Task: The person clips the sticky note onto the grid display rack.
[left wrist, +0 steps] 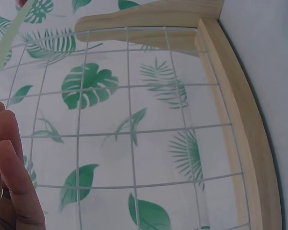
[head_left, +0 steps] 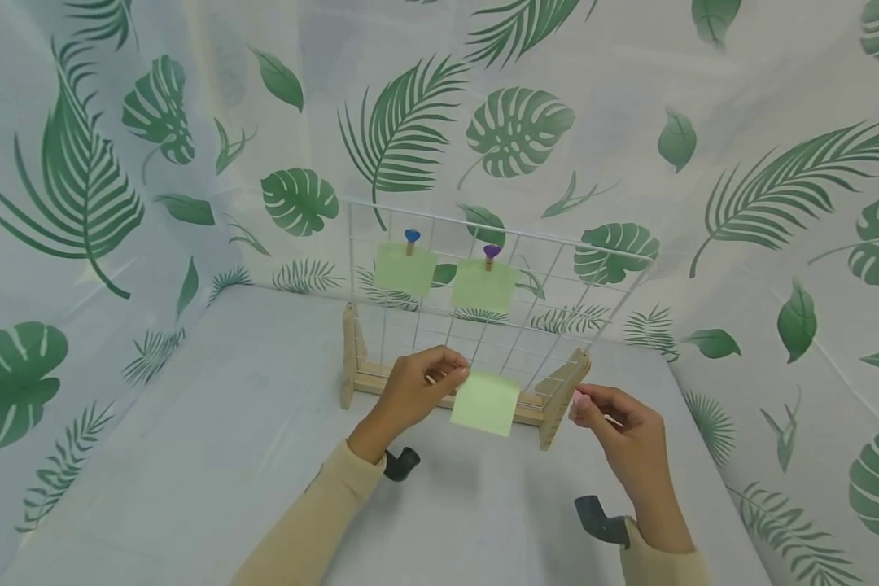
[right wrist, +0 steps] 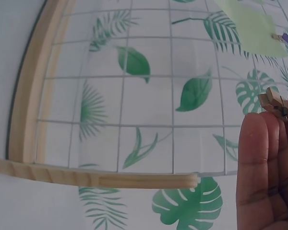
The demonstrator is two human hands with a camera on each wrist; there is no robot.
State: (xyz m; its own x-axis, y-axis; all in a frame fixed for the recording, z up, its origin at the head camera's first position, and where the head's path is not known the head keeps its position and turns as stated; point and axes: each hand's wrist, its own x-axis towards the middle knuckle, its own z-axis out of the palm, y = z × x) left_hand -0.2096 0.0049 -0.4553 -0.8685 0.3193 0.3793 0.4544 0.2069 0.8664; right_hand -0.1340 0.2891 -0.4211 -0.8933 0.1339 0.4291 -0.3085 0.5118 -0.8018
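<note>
Head view looks down; both wrist views closely share the wire grid (head_left: 483, 309).

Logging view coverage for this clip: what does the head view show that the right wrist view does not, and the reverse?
Only the head view shows the left hand pinching a loose green note, the blue-clipped note on the grid, and both of the stand's wooden feet. Only the right wrist view shows the wooden peg gripped at the right hand's fingertips close up. Both show the wire grid, its wooden base, and the purple-clipped note.
</note>
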